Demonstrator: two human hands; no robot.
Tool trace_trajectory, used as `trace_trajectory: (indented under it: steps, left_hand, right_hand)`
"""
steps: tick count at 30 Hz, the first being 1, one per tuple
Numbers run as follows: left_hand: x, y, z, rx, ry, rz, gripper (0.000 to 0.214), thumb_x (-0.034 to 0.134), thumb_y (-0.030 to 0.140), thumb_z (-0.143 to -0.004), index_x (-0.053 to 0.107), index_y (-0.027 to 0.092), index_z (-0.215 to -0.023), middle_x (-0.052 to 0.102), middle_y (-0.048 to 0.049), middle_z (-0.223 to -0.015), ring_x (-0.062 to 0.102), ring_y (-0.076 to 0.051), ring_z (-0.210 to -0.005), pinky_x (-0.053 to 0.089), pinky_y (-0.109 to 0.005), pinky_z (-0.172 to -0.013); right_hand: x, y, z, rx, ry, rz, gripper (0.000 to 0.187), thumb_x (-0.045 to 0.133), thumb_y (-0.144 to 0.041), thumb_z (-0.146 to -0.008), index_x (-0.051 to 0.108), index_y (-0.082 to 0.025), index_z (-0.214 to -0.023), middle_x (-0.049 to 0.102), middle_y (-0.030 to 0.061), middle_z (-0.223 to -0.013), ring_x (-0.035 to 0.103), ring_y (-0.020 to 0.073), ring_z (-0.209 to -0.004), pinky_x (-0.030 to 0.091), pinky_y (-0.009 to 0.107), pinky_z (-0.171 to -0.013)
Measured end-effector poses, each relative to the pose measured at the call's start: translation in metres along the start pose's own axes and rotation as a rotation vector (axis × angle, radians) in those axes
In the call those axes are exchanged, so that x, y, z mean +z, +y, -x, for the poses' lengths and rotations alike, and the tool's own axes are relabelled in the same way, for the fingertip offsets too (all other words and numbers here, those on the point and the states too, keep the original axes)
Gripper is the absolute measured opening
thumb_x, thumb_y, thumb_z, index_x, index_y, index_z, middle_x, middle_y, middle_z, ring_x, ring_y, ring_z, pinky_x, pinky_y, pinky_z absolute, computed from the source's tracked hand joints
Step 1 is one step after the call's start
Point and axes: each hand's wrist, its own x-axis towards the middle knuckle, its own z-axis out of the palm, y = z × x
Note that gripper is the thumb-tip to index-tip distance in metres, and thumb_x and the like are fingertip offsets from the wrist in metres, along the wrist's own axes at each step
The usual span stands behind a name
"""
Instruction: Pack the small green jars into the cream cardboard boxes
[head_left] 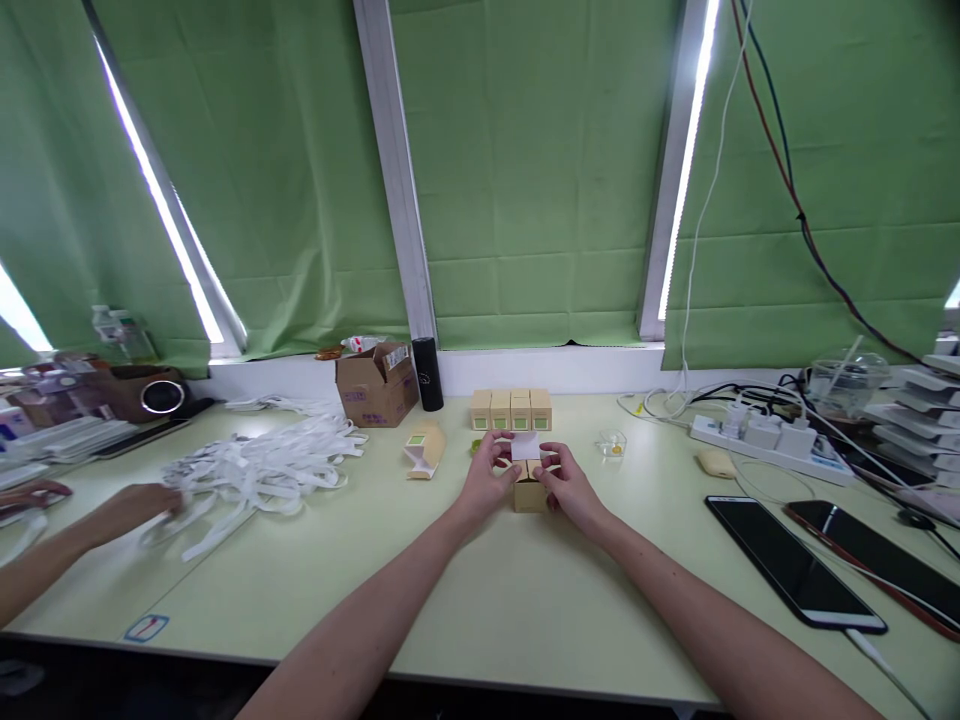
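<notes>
The small box [530, 498] is tan, the flat piece [525, 447] above it whitish. The row of boxes [511, 405] is tan with green squares; tabletop [450, 590] pale yellow-green, curtains [532, 170] plain green, ribbons [259, 465] white, tumbler [427, 374] black with a pale mark.

Fingers [507, 476] partly cover the small box [530, 498]. The green labels [520, 424] on the back boxes [520, 404] are too tiny to read. Another person's hand [150, 503] looks blurry. The right edge cuts off a white stack [916, 425].
</notes>
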Motion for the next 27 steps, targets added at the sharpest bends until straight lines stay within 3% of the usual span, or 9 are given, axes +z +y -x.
trace_trajectory:
  steps: [7, 12, 20, 27]
  left_hand:
    - [0.0, 0.001, 0.002, -0.001, 0.016, -0.016, 0.045, 0.074, 0.023, -0.079, 0.048, 0.024, -0.115, 0.069, -0.001, -0.094, 0.063, -0.017, -0.089, 0.046, -0.032, -0.087]
    - [0.001, 0.006, 0.002, 0.038, 0.016, -0.102, 0.017, 0.071, 0.022, -0.08, 0.061, 0.02, -0.094, 0.07, -0.0045, -0.099, 0.065, -0.019, -0.094, 0.047, -0.033, -0.087]
    - [-0.001, 0.007, 0.002, 0.051, 0.014, -0.159, 0.006, 0.068, 0.022, -0.078, 0.067, 0.019, -0.084, 0.076, -0.0061, -0.096, 0.067, -0.022, -0.095, 0.047, -0.036, -0.09]
    - [-0.002, 0.009, 0.003, 0.072, 0.022, -0.197, 0.008, 0.065, 0.018, -0.078, 0.068, 0.02, -0.086, 0.076, -0.0054, -0.097, 0.067, -0.022, -0.095, 0.046, -0.037, -0.092]
  right_hand:
    - [0.001, -0.004, 0.0, -0.002, 0.001, 0.018, 0.056, 0.073, -0.051, -0.07, 0.052, -0.027, -0.116, 0.051, -0.0017, -0.094, 0.055, 0.0139, -0.066, 0.041, 0.021, -0.041]
    - [0.001, -0.003, 0.0, -0.027, 0.009, 0.043, 0.054, 0.071, -0.052, -0.072, 0.054, -0.026, -0.117, 0.052, -0.0003, -0.096, 0.055, 0.0159, -0.069, 0.042, 0.023, -0.043]
    - [-0.006, -0.011, 0.006, -0.276, 0.063, 0.13, 0.032, 0.065, -0.035, -0.078, 0.065, -0.024, -0.108, 0.057, 0.003, -0.092, 0.057, 0.0199, -0.079, 0.047, 0.029, -0.061]
    - [-0.01, -0.026, 0.014, -0.434, 0.051, 0.229, 0.018, 0.066, -0.039, -0.086, 0.069, -0.024, -0.097, 0.057, 0.0036, -0.083, 0.056, 0.0213, -0.078, 0.047, 0.031, -0.064]
